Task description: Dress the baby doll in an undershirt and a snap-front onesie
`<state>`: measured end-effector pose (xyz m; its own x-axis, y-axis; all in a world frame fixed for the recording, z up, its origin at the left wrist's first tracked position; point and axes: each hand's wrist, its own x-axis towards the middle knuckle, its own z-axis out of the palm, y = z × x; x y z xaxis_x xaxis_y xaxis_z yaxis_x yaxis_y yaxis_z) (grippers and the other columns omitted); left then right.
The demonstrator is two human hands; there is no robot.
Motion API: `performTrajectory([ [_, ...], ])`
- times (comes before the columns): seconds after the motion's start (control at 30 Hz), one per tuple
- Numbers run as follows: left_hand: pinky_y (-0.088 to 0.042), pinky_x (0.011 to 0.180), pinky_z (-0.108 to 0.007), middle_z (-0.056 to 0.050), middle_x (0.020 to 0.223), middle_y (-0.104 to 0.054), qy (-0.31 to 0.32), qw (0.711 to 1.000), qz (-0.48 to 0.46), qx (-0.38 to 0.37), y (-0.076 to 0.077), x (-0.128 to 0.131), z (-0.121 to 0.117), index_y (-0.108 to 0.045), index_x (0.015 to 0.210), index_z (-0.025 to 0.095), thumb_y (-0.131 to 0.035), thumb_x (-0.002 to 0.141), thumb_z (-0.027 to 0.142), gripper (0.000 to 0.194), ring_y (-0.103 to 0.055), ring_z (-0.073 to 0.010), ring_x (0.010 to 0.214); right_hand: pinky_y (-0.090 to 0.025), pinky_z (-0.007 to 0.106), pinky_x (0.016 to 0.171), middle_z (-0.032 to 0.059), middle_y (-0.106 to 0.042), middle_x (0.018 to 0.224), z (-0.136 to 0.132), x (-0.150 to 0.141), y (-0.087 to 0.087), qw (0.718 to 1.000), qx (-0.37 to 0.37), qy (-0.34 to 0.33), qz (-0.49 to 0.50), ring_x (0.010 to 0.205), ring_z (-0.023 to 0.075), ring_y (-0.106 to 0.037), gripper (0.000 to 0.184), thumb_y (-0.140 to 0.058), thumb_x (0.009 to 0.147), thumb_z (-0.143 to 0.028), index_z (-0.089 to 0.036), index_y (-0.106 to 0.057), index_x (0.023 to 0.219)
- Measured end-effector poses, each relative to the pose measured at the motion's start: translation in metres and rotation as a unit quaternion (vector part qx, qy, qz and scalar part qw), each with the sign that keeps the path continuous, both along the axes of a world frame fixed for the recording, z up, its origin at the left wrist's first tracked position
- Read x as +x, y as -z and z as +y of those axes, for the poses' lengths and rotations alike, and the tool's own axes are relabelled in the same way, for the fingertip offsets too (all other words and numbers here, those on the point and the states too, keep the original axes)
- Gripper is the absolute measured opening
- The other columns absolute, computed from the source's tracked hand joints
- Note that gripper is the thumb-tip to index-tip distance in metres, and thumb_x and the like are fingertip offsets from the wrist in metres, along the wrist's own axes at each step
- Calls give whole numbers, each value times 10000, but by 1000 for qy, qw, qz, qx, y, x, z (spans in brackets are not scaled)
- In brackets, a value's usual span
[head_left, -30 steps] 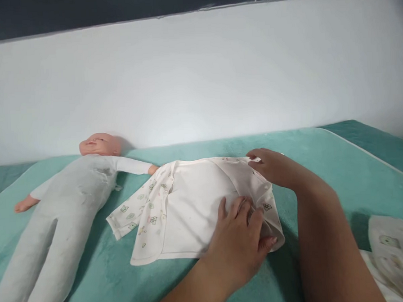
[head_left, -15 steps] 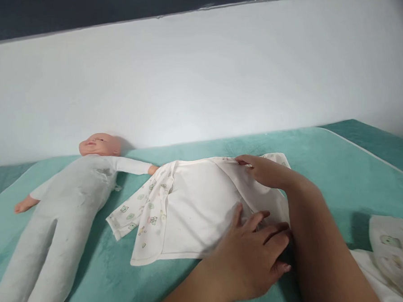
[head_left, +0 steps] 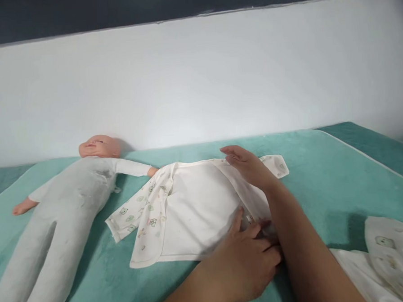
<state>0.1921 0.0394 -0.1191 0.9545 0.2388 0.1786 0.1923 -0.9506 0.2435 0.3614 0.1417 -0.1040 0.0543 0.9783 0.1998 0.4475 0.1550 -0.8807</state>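
Note:
A small white baby shirt (head_left: 200, 205) with a bear print lies spread on the green cloth, its left front panel folded outward and the plain inside showing. My left hand (head_left: 249, 261) rests on the shirt's lower right part, fingers spread, with the fingertips partly hidden behind my right forearm. Over the right side of the neckline hovers my right hand (head_left: 244, 164), its fingers stretched out to the left and holding nothing. The shirt's right sleeve (head_left: 276, 165) sticks out beyond that hand. Part of the right front panel is covered by my forearm.
To the left lies a baby doll (head_left: 72, 198) in a white body, its outstretched hand touching the shirt's left shoulder. More printed white baby clothing (head_left: 392, 253) is heaped at the lower right. A white wall (head_left: 184, 80) rises behind the green cloth (head_left: 325, 185).
My right hand has come off the neckline and shifted left and slightly up, its fingers straightening. My left hand has moved slightly left and down, its fingers lower on the shirt.

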Motion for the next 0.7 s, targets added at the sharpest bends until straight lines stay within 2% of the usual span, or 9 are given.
performTrajectory([
  [0.1,-140,1198,-467,2,1153,-698,8,998,-27,-51,0,0,4,-614,1039,184,-413,984,285,232,-503,-174,1257,-423,442,1031,52,-655,1233,18,7,33,996,-10,54,67,1140,218,-595,312,-519,890,-401,-241,-632,1133],
  [0.17,-173,1186,-390,23,1025,-727,-9,993,-46,-105,0,1,5,-622,953,194,-432,976,293,214,-613,-123,1073,-433,449,1015,55,-684,1159,25,11,46,994,-15,81,74,1080,218,-618,305,-528,878,-419,-230,-651,1083],
  [0.23,-232,1151,-361,32,945,-736,-46,986,-64,-145,1,2,6,-628,936,201,-427,974,282,220,-652,-101,916,-449,449,995,56,-701,1107,27,12,53,994,-13,92,65,1039,219,-632,303,-524,876,-427,-225,-659,1059],
  [0.33,-304,1092,-364,8,981,-736,-89,981,-92,-145,2,3,6,-636,987,202,-414,973,271,232,-650,-123,914,-454,436,995,51,-689,1152,26,7,54,995,22,94,36,1074,217,-622,309,-479,906,-411,-237,-636,1106],
  [0.47,-377,1017,-329,6,863,-731,-87,982,-101,-136,4,4,7,-625,862,186,-429,959,276,237,-644,-122,816,-406,441,1061,76,-601,1333,22,-5,53,990,46,32,-127,1227,236,-547,379,-423,935,-323,-235,-556,1279],
  [0.57,-423,958,-303,9,765,-715,-104,979,-103,-144,5,4,6,-602,792,181,-451,938,282,234,-633,-117,716,-348,444,1116,106,-523,1428,21,-14,54,961,58,-6,-272,1353,251,-432,425,-352,964,-300,-192,-524,1338],
  [0.7,-451,914,-297,7,686,-692,-113,979,-97,-136,7,7,4,-592,762,185,-451,931,307,252,-633,-129,674,-257,451,1175,116,-418,1516,22,-20,57,922,41,-14,-384,1427,248,-327,526,-272,998,-367,-123,-413,1441],
])
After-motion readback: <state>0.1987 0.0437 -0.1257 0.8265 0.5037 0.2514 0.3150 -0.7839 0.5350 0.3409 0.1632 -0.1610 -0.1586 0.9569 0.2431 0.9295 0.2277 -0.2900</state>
